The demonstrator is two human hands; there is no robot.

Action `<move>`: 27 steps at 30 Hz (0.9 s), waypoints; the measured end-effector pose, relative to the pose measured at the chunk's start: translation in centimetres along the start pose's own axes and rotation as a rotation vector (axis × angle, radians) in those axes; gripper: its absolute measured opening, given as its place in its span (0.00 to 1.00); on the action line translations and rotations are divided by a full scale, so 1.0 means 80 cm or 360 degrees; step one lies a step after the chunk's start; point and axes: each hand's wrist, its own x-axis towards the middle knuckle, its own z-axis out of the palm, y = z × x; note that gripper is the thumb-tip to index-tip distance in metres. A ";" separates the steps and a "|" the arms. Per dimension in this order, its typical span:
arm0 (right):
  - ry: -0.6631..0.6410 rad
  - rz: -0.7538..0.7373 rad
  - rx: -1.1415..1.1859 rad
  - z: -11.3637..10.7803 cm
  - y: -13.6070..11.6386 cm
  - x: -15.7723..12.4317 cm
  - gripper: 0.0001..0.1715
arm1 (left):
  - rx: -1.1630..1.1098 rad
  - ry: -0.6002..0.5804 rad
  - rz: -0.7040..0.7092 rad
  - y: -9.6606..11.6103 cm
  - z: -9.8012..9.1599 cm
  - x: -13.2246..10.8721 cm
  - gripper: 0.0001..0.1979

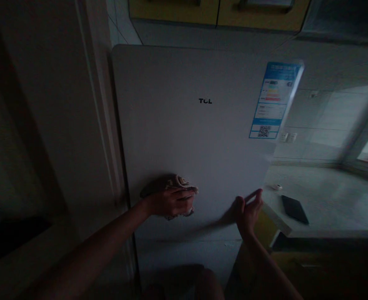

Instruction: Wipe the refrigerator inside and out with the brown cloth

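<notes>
A pale fridge door point(171, 125) with a TCL logo fills the middle of the head view. My left hand point(174, 202) presses a crumpled cloth point(178, 181) against its lower left part, fingers wrapped over the fabric. At the door's right edge, my right hand point(249, 210) rests with thumb and fingers spread apart, holding nothing. A blue and white energy label point(271, 100) sticks to the door's upper right. Below a seam lies the fridge's lower section point(184, 258), partly shaded.
Yellow cabinets point(177, 9) hang above the fridge. To the right stands a counter point(331, 191) with a dark flat object point(295, 209) and a small white item point(277, 187) on it. A door frame point(99, 104) runs close along the left side. The room is dim.
</notes>
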 end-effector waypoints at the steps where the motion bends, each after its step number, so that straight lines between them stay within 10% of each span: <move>1: 0.0001 0.0000 0.0003 0.000 -0.001 0.000 0.61 | 0.0010 -0.0004 0.0032 0.000 -0.001 -0.004 0.12; 5: 0.0000 -0.0008 0.0016 -0.001 -0.004 0.001 0.62 | 0.0050 0.0028 -0.0119 -0.053 -0.026 -0.001 0.14; 10: -0.0025 0.0036 0.0025 -0.001 -0.003 0.000 0.64 | 0.0227 0.0465 -0.1289 -0.150 -0.069 0.024 0.24; 13: -0.0023 0.0058 0.0017 0.000 -0.003 -0.001 0.66 | 0.0252 0.0541 -0.1613 -0.159 -0.072 0.038 0.25; 22: -0.0022 0.0003 0.0037 -0.004 -0.007 0.000 0.66 | -0.0275 -0.0232 0.0145 0.022 0.010 -0.028 0.10; 24: -0.0035 -0.0003 0.0037 -0.006 -0.008 0.000 0.66 | -0.0342 -0.0207 0.0341 0.027 0.011 -0.042 0.08; 27: -0.0058 -0.0008 0.0039 -0.008 -0.007 0.000 0.64 | -0.0218 -0.0124 0.0206 -0.033 -0.019 -0.045 0.11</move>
